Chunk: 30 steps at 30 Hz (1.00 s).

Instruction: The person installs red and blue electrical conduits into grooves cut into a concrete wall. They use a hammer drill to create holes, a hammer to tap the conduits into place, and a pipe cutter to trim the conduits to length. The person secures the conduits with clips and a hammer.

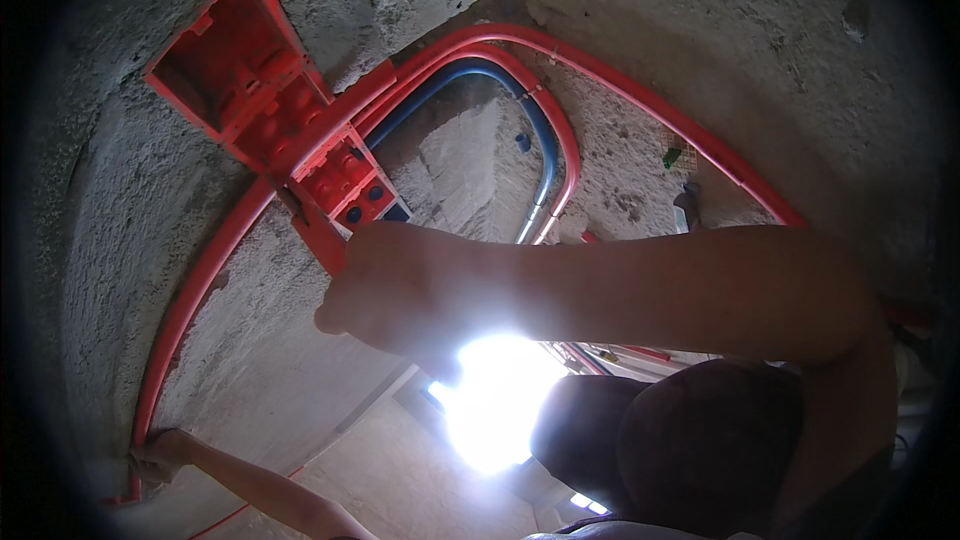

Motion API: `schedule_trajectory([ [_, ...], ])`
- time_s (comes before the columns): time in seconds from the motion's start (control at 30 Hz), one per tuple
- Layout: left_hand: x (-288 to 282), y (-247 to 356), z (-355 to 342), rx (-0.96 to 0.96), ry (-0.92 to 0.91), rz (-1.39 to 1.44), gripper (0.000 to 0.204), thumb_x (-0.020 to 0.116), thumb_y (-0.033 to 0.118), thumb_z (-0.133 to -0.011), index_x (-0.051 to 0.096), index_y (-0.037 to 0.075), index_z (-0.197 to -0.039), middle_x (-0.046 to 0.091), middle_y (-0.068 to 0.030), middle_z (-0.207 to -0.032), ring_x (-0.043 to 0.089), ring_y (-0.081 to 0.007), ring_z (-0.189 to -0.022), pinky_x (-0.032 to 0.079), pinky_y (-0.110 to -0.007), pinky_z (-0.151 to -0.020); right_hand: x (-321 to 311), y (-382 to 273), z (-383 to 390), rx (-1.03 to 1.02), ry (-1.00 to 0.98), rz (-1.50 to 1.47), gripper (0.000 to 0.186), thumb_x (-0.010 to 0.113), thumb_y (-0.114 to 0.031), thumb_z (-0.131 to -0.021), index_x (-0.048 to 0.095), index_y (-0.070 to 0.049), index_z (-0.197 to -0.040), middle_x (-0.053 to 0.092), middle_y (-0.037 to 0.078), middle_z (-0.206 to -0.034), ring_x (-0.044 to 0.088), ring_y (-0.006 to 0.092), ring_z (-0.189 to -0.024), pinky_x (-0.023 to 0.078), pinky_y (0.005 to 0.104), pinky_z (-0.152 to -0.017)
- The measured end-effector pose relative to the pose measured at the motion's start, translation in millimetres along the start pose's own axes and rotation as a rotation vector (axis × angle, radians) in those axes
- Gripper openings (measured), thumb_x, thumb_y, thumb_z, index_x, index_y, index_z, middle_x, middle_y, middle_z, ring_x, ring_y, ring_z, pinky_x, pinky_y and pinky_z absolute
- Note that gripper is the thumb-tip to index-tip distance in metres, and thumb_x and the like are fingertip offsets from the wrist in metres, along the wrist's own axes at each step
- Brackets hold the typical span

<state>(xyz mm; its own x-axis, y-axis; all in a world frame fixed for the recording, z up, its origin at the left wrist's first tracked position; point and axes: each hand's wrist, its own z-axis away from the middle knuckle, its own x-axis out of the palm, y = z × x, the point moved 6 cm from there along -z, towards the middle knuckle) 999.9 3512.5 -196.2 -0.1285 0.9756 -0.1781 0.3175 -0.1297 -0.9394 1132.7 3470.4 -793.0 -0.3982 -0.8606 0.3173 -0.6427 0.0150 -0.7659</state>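
Observation:
My right hand (372,285) is closed around a flat red handle (318,238) near the middle left, its fingers mostly hidden behind the hand. A small dark part at the handle's upper end lies against a thick red conduit (225,240). Lower on that conduit, at the far left, my left hand (165,453) grips it close to its lower end. Behind the conduit, a red plastic wall box (320,180) with round knockouts, some dark blue, sits beside another open red box (235,50). Where the conduit passes the boxes, it is partly hidden.
More red conduits (640,100) and a blue conduit (545,130) curve along the rough concrete wall (700,30). A dark cap (710,420) fills the lower right, beside my raised arm. Bright light (505,400) glares below my right forearm and washes out that area.

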Motion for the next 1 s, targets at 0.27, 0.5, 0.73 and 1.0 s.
schedule_trajectory([
  [0.27,-14.5,-28.8,9.5,0.177,-0.25,-0.261,0.027,0.072,0.026,-0.097,0.068,-0.001,-0.098,0.062,-0.0159,-0.122,0.056,-0.0248,-0.107,0.049,-0.036,-0.095,-0.1,8.6,8.6,0.265,-0.01,-0.465,0.04,0.057,-0.034,-0.105,0.066,0.003,-0.099,0.064,0.009,-0.068,0.068,0.0178,-0.064,0.057,0.0366,-0.068],
  [0.5,4.0,8.2,23.8,0.482,-0.317,-0.668,0.027,0.064,0.029,-0.102,0.066,0.005,-0.115,0.07,-0.0131,-0.11,0.063,-0.0313,-0.106,0.048,-0.043,-0.097,23.5,28.1,14.2,0.479,0.257,-0.812,0.051,0.063,-0.047,-0.101,0.067,0.004,-0.094,0.064,0.011,-0.076,0.068,0.0226,-0.072,0.053,0.0435,-0.076],
  [0.73,-18.1,351.7,23.9,0.404,-0.638,0.322,0.06,0.06,0.053,-0.101,0.06,0.006,-0.137,0.066,-0.0163,-0.13,0.063,-0.0337,-0.121,0.045,-0.048,-0.112,47.3,-6.2,54.5,0.547,0.133,-0.382,0.041,0.066,-0.041,-0.1,0.066,-0.001,-0.099,0.064,0.012,-0.079,0.068,0.0235,-0.079,0.051,0.0434,-0.076],
  [1.0,-101.1,513.7,52.7,-0.278,-1.149,0.675,0.035,0.073,0.016,-0.093,0.066,0.001,-0.124,0.065,-0.0106,-0.088,0.067,-0.0249,-0.078,0.054,-0.034,-0.064,91.6,-55.4,160.2,0.832,0.155,0.117,0.047,0.07,-0.037,-0.097,0.06,0.002,-0.121,0.068,0.025,-0.106,0.067,0.0387,-0.102,0.051,0.0458,-0.091],
])
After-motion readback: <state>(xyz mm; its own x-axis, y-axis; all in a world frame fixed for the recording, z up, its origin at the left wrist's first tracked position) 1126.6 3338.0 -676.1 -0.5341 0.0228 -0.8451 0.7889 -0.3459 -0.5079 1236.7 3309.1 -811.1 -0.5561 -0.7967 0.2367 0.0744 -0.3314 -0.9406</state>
